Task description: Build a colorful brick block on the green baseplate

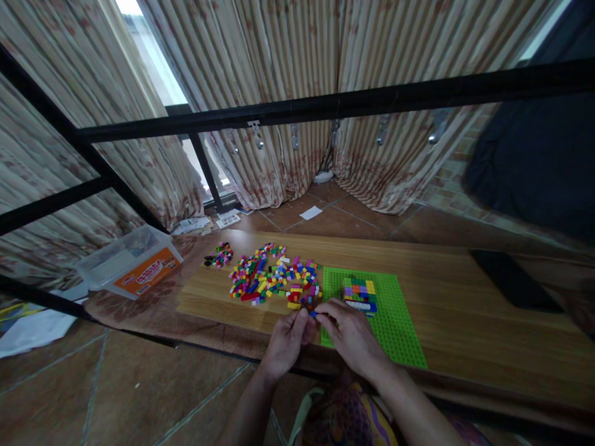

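Near the front edge of the wooden board, my left hand and my right hand meet with fingertips close together. Between them is a small blue toy brick, pinched by the right thumb and forefinger. The left fingers are closed right beside it; whether they hold another piece is hidden. A green baseplate lies partly under my right hand. On it stands a block of stacked, many-coloured bricks, its near side partly covered by that hand. A large pile of loose bricks spreads just beyond my left hand.
A smaller heap of bricks lies at the board's far left. Left of the board stands a clear plastic box with an orange label. A dark flat object rests at the right. A black metal rail crosses before the curtains.
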The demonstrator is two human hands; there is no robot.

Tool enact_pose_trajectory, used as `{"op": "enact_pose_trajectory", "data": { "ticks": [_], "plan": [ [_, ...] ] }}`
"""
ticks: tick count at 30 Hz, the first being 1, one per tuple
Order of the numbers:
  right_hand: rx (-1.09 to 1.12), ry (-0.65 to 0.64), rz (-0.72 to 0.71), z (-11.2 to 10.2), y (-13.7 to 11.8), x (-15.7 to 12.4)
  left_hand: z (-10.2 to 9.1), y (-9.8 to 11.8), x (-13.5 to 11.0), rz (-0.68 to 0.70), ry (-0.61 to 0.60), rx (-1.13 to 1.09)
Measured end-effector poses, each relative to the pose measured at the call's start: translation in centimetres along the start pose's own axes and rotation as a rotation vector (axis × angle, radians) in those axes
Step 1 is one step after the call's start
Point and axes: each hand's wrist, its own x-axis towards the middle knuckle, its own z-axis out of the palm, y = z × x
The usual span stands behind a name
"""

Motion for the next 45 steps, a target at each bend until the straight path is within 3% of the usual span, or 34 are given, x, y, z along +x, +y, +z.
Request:
{"op": "enact_pose_trajectory", "data": {
  "ticks": [7, 11, 18, 36, 40, 45],
  "plan": [
    [0.019, 0.336, 0.202, -4.8, 3.6, -0.9, 0.2, 0.3, -0.1, -0.048, 0.018, -0.046],
    [-0.097, 0.324, 0.267, -6.5, 5.3, -1.4, 0.1, 0.1, 0.0, -0.039, -0.002, -0.040],
    [-0.194, 0.220, 0.205, -6.2, 6.1, -1.4, 0.1, 0.1, 0.0, -0.056, -0.014, -0.047],
    [-0.162, 0.230, 0.254, -6.3, 5.8, -0.5, -0.2, -0.4, 0.0, -0.030, -0.090, 0.003],
    [-0.139, 0.287, 0.322, -6.5, 5.8, -0.6, -0.2, -0.5, 0.0, -0.027, -0.077, 0.012],
    [-0.141, 0.359, 0.513, -6.3, 5.9, -0.1, -0.2, -0.8, 0.1, -0.028, -0.087, 0.032]
  ]
}}
